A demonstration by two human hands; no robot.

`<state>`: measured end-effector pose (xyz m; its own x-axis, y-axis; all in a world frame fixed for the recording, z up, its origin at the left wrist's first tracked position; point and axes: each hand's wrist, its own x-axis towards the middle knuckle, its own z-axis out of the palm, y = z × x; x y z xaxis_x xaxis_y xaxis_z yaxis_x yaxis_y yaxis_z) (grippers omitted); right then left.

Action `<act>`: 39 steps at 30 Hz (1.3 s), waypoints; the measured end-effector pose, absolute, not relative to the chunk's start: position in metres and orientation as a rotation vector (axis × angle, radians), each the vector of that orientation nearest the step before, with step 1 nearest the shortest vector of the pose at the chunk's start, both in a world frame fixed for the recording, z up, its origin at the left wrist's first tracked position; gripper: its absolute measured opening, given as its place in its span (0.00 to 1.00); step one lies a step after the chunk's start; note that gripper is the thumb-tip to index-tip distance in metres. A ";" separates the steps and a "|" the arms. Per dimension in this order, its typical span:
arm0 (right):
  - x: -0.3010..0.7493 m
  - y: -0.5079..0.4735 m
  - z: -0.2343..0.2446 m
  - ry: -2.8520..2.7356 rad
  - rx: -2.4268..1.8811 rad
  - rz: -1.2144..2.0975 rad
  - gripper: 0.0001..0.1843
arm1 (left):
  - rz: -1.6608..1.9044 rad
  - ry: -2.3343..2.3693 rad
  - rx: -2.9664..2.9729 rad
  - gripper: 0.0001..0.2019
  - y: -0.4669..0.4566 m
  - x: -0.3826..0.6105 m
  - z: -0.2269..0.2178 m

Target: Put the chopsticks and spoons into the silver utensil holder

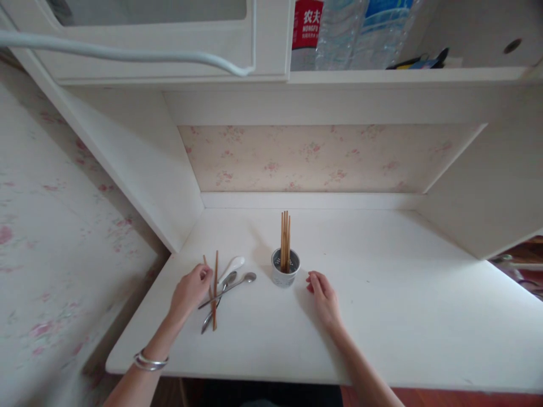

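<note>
My left hand [192, 289] is closed, its thumb and fingertips pinching a wooden chopstick [210, 293] that shows above and below the fingers. A second chopstick [216, 277] lies just right of it, crossing over the pile. Beside these lie a white spoon [234, 264], a long-handled metal spoon [237, 284] and another piece of metal cutlery [207, 322], partly covered. In the middle of the desk stands a perforated metal utensil holder [283, 278] with several chopsticks [285, 240] upright in it. My right hand [324, 297] rests close to its right side, fingers curled with nothing in them.
The white desk [403, 316] has a back panel and side walls around it. Overhead, a shelf [403, 76] holds plastic water bottles [343, 34]. A white cable [127, 55] hangs across the cabinet at upper left.
</note>
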<state>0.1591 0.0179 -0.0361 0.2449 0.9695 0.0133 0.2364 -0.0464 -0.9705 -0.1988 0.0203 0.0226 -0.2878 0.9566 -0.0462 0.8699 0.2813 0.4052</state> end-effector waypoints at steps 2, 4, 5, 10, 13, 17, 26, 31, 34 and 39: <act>0.159 0.015 -0.036 -1.209 -1.519 0.874 0.20 | 0.215 2.330 1.664 0.19 0.028 -0.209 0.017; 0.159 0.015 -0.035 -1.220 -1.527 0.854 0.20 | 0.042 2.331 1.657 0.22 0.032 -0.212 0.012; 0.159 0.015 -0.034 -1.226 -1.523 0.853 0.20 | -0.014 2.327 1.658 0.24 0.033 -0.212 0.010; 0.159 0.016 -0.035 -1.253 -1.512 0.851 0.21 | -0.080 2.319 1.690 0.22 0.040 -0.208 0.006; 0.159 0.016 -0.036 -1.269 -1.537 0.834 0.21 | -0.072 2.336 1.711 0.21 0.046 -0.208 0.010; 0.160 0.016 -0.039 -1.286 -1.536 0.841 0.21 | -0.023 2.409 1.735 0.24 0.056 -0.208 0.023; 0.159 0.016 -0.036 -1.300 -1.540 0.847 0.21 | 0.167 2.608 1.910 0.26 0.068 -0.188 0.058; 0.159 0.016 -0.036 -1.295 -1.521 0.844 0.22 | 0.253 2.700 2.021 0.25 0.064 -0.170 0.072; 0.159 0.016 -0.038 -1.292 -1.520 0.843 0.22 | 0.347 2.748 2.090 0.24 0.060 -0.160 0.085; 0.159 0.016 -0.038 -1.303 -1.524 0.837 0.22 | 0.702 2.702 2.158 0.20 0.047 -0.134 0.123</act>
<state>0.1594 0.0164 -0.0385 0.2044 0.9763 0.0711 0.3416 -0.0030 -0.9398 -0.1343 0.0470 0.1233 -0.2058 0.8269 0.5234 0.9771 0.2036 0.0625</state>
